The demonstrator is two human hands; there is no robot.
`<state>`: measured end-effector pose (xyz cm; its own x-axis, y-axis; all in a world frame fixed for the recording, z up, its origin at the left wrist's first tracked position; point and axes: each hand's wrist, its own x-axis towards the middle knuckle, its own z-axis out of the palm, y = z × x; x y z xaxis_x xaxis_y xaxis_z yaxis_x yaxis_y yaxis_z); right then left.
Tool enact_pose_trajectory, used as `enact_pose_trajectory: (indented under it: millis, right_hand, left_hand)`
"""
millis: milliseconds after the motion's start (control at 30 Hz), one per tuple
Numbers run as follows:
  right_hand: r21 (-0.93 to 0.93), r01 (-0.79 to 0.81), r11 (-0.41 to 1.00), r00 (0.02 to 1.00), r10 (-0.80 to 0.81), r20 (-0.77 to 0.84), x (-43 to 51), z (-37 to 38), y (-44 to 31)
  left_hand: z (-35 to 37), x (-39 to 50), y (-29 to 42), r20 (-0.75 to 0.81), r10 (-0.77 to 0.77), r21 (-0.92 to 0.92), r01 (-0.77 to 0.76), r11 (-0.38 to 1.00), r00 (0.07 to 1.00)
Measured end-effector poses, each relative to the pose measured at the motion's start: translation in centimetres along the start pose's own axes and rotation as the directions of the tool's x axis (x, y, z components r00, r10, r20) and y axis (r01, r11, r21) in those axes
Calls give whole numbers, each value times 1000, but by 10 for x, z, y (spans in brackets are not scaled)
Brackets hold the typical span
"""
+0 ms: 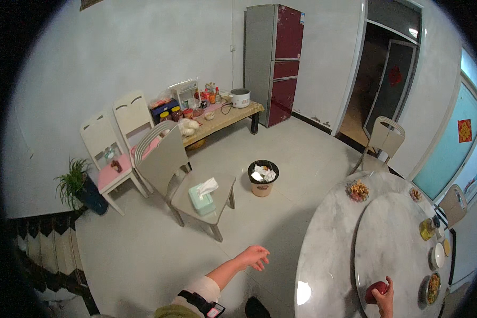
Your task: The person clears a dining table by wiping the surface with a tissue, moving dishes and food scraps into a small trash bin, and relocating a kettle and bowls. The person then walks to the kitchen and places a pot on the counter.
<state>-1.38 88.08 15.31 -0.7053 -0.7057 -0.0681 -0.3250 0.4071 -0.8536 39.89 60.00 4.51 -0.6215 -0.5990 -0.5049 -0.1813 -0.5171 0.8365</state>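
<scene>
My left hand [254,256] hangs above the tiled floor, left of the dining table, with nothing in its loosely bent fingers. At the lower right, my right hand [385,300] grips a rounded dark red object [374,293] over the marble-patterned turntable [389,238]; its exact kind is unclear, and the fingers hide part of it. A plate of food [433,288] lies to the right of that hand. Beyond the plate are a white bowl [437,255] and a jar of yellow liquid [425,229].
A round table [326,246] carries the turntable. A lined waste bin [262,189] holding paper stands on the floor. One chair [175,198] bears a tissue box [202,202]. Behind are a low table [222,121] with jars and bottles, a refrigerator [272,67] and a doorway [375,79].
</scene>
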Motion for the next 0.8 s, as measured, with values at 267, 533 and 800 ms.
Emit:
enact_pose_trajectory:
  millis: [267,533,800]
  right_hand:
    - [10,15,1000,972,-17,233,80,98,-49]
    - [194,27,981,921,-100,377,173,206,-111]
    - [118,65,991,938,-101,331,254,296,-186]
  left_hand:
    - [-80,92,70,17,-73,66,72,995,997]
    - [-145,174,147,66,-43,91,37,995,997]
    - [-214,282,234,147,-13,82,1,997,989]
